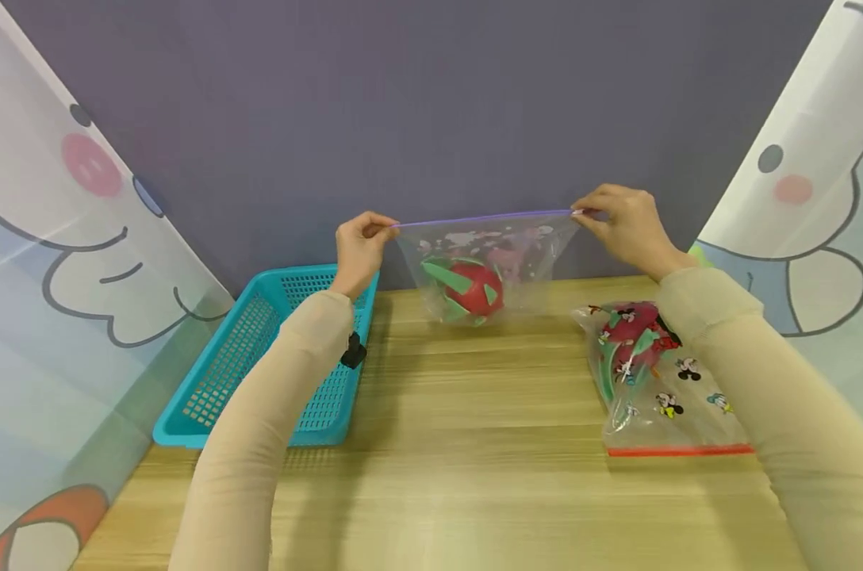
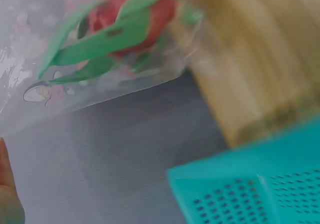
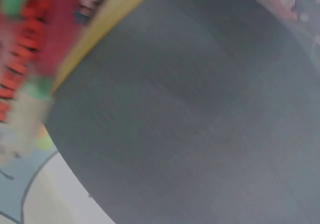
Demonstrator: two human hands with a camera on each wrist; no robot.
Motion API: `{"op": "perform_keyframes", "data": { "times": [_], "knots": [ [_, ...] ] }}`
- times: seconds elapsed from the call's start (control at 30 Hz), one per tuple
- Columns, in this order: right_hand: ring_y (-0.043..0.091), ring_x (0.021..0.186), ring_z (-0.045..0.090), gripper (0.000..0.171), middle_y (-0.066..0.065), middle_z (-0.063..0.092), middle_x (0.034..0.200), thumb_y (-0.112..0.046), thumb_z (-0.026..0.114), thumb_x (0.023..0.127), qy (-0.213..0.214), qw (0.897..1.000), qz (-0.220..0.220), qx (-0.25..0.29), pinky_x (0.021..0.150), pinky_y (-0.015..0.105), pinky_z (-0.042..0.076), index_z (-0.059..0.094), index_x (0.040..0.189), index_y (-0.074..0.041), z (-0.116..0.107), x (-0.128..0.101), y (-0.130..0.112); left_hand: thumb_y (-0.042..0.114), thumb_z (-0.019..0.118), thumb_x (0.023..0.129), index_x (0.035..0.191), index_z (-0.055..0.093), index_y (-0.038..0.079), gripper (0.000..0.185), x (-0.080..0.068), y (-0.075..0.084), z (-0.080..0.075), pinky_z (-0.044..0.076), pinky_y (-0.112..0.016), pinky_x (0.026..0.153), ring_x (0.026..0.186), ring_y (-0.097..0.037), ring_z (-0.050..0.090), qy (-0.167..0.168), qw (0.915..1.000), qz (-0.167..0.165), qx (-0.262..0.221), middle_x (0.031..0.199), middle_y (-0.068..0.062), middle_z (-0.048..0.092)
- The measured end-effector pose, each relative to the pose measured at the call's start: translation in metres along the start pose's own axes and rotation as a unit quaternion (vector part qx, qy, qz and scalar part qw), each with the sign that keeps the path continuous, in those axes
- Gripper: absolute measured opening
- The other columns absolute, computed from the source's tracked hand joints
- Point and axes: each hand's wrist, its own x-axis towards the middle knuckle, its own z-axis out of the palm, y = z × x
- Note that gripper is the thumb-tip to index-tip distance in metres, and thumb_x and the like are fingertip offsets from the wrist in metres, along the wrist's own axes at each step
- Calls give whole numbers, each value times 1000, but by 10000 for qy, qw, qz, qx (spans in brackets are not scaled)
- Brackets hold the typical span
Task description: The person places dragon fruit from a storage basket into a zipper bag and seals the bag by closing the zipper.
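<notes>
A clear zip bag [image 1: 535, 277] with a purple strip along its top hangs stretched between both hands above the back of the table. Inside lies a red dragon fruit [image 1: 483, 289] with green leaf-like scales, also seen close up in the left wrist view as a blurred dragon fruit [image 2: 162, 17]. My left hand [image 1: 358, 247] pinches the bag's left top corner between thumb and fingers. At the opposite top corner, my right hand [image 1: 630, 226] pinches the strip. Only a sliver of the left hand [image 2: 9, 199] shows in its wrist view; the right wrist view shows no hand.
A turquoise perforated basket [image 1: 351, 396] stands on the left of the wooden table [image 1: 460, 468]. On the right lies another zip bag [image 1: 660, 424] with cartoon prints, a red strip and a dragon fruit inside, partly hidden by the right sleeve. A grey wall [image 1: 431, 103] rises behind.
</notes>
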Motion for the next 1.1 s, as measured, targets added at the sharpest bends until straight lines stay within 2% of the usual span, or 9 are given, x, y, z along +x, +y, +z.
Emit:
{"op": "perform_keyframes", "data": {
  "times": [0.07, 0.17, 0.3, 0.4, 0.5, 0.6, 0.77, 0.97, 1.1],
  "knots": [
    [26, 69, 64, 9, 13, 67, 80, 1, 70, 77, -161, 9999, 17, -40, 64, 33, 49, 71, 86, 2, -3, -7, -1, 11, 65, 84, 92, 69, 4, 11, -8, 1, -2, 50, -26, 82, 83, -13, 65, -250, 9996, -126, 89, 92, -11, 69],
    [20, 69, 63, 10, 9, 68, 80, 0, 71, 77, -489, 9987, 126, -16, 62, 17, 44, 72, 87, 0, -9, -21, -5, 14, 65, 85, 93, 69, 6, 12, -24, 2, -5, 47, -25, 73, 75, -12, 60, -640, 9969, -388, 253, 92, -10, 69],
    [-2, 69, 57, 9, 3, 68, 81, -5, 71, 79, -942, 9930, 674, 233, 62, 5, 38, 72, 87, -6, -20, -34, -14, 14, 64, 86, 92, 69, 7, 11, -43, 8, -9, 45, -28, 70, 78, -15, 62, -931, 9934, -557, 383, 92, -10, 70],
    [-12, 69, 53, 6, 0, 67, 82, -12, 70, 80, -1332, 9818, 1261, 490, 62, 5, 41, 72, 87, -11, -30, -44, -21, 14, 64, 86, 94, 68, 7, 11, -56, 16, -12, 49, -31, 79, 90, -18, 64, -1181, 9892, -713, 502, 95, -9, 69],
    [-9, 69, 56, 8, -2, 67, 85, -21, 68, 83, -1821, 9629, 1846, 751, 59, 12, 45, 71, 89, -15, -39, -53, -29, 15, 63, 87, 96, 67, 7, 12, -69, 23, -14, 50, -34, 83, 94, -18, 63, -1404, 9832, -1018, 564, 98, -8, 68],
    [-4, 69, 60, 10, -2, 66, 86, -24, 68, 84, -2198, 9483, 2125, 851, 57, 18, 47, 70, 90, -17, -43, -62, -35, 15, 63, 87, 96, 67, 8, 12, -79, 26, -16, 50, -36, 84, 95, -18, 63, -1577, 9773, -1255, 654, 99, -8, 68],
    [1, 69, 60, 8, 0, 67, 86, -15, 67, 83, -2511, 9454, 1787, 1062, 60, 18, 48, 69, 91, -12, -41, -83, -41, 16, 63, 87, 96, 66, 8, 12, -96, 25, -18, 50, -35, 83, 92, -19, 63, -2008, 9650, -1568, 618, 98, -9, 68],
    [5, 64, 57, 4, -8, 63, 78, -15, 65, 85, -3163, 9237, 1553, 1500, 58, 21, 47, 65, 89, -14, -36, -113, -49, 13, 61, 88, 97, 64, 5, 12, -121, 18, -16, 51, -34, 79, 88, -20, 63, -2706, 9418, -1849, 746, 96, -11, 65],
    [3, 65, 56, 4, -5, 65, 80, -14, 64, 86, -3499, 9102, 1543, 1592, 58, 22, 46, 64, 90, -14, -32, -130, -52, 8, 62, 86, 94, 65, 4, 9, -141, 4, -7, 53, -31, 74, 84, -18, 63, -2784, 9377, -1820, 1001, 92, -9, 66]
  ]
}}
